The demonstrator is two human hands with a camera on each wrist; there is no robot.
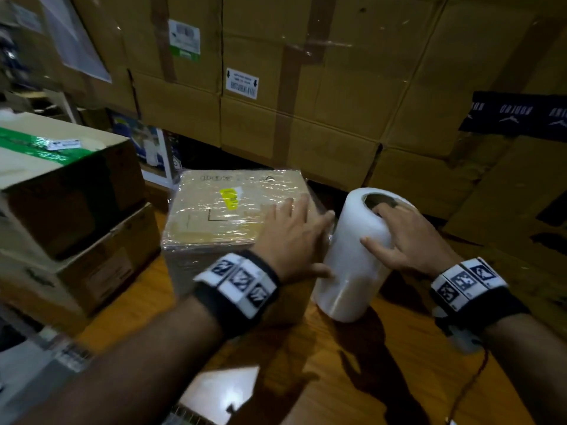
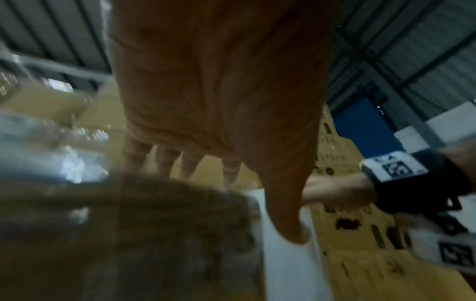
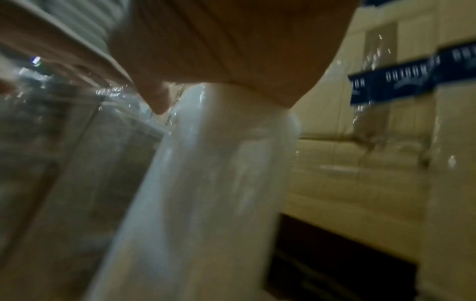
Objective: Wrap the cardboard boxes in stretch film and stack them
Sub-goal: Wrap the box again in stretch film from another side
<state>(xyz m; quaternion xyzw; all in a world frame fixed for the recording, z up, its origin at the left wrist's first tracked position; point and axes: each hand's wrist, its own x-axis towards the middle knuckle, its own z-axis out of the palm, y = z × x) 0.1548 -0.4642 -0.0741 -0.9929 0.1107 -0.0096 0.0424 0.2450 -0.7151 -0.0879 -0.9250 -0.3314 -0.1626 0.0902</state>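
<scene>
1. Head view: a cardboard box (image 1: 227,216) covered in shiny, wrinkled stretch film stands on the wooden desk (image 1: 352,363), in the middle. A yellow sticker (image 1: 230,198) is on its top. The left hand (image 1: 291,237) lies flat on the right part of the box top, fingers straight and spread, holding nothing. Just right of the box stands the white roll of stretch film (image 1: 356,256), tilted a little. The right hand (image 1: 411,237) holds the roll at its top: some fingers go into the hollow core and the thumb presses the outer side. At the left two other boxes (image 1: 67,210) are stacked, the upper one with green tape. A wall of big brown cartons (image 1: 306,87) fills the far side. Both wrists carry black bands with printed markers.

2. Left wrist view: the picture is blurred. The palm (image 2: 219,91) covers the middle, and below it the wrapped box (image 2: 141,234) is hard to make out. The right hand's wrist band (image 2: 412,179) shows at the right.

3. Right wrist view: also blurred. The palm (image 3: 231,44) sits on the smooth roll (image 3: 206,183); glossy film on the box is at the left. A dark blue printed tape (image 3: 399,79) crosses a carton at the right.
</scene>
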